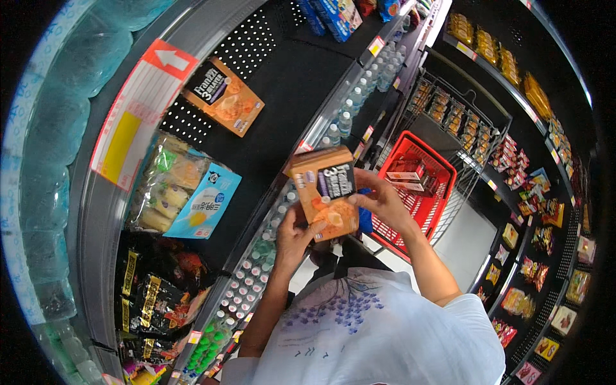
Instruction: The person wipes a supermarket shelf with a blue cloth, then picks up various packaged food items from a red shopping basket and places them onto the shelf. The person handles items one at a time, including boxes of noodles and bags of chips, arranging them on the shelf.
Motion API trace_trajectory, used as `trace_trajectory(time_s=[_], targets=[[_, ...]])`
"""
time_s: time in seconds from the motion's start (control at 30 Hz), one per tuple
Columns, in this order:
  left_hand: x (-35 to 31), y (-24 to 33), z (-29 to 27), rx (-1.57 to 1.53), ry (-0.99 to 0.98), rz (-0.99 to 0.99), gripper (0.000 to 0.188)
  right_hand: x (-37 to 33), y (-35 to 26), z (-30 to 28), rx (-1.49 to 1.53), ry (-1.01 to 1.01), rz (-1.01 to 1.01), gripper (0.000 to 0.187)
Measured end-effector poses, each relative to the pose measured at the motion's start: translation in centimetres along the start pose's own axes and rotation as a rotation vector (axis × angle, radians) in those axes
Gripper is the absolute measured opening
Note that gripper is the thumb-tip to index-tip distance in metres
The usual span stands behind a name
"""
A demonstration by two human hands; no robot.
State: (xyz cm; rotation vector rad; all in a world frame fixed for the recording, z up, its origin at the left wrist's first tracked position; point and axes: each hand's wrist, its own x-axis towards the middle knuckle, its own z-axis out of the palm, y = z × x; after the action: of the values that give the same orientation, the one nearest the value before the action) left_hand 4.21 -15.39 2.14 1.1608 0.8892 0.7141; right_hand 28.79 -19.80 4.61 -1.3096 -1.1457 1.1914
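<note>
Between both hands, in front of my chest, is an orange-brown snack box [327,202] with a black label panel and a food picture on its front. What looks like a second box edge shows behind it at the top. My left hand [296,236] grips its lower left side, the thumb on the front face. At the right edge my right hand [384,204] closes on it, thumb toward the front. A similar orange box [228,102] lies on the black shelf [273,106] to the left.
A red shopping basket [443,212] with small red boxes stands at my right beside a wire rack [443,119]. Left, the shelf bears a blue-and-clear bread pack [186,189] and black packets [157,301]. Water bottles [346,122] line a lower shelf; packaged snacks [539,199] fill the right shelves.
</note>
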Motion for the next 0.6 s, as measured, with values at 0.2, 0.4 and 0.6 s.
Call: trace_trajectory(time_s=[0.2, 0.4, 0.6], targets=[[2.7, 4.9, -0.6, 0.177, 0.302, 0.202, 0.055, 6.8, -2.7, 2.6, 0.048, -0.061, -0.116, 0.053], [8.0, 7.7, -2.5, 0.311, 0.461, 0.399, 0.055, 15.7, -6.0, 3.9, -0.133, -0.111, -0.375, 0.049], [12.8, 7.0, -4.9, 0.413, 0.581, 0.378, 0.057, 22.3, -5.0, 5.7, -0.092, -0.131, -0.368, 0.052]])
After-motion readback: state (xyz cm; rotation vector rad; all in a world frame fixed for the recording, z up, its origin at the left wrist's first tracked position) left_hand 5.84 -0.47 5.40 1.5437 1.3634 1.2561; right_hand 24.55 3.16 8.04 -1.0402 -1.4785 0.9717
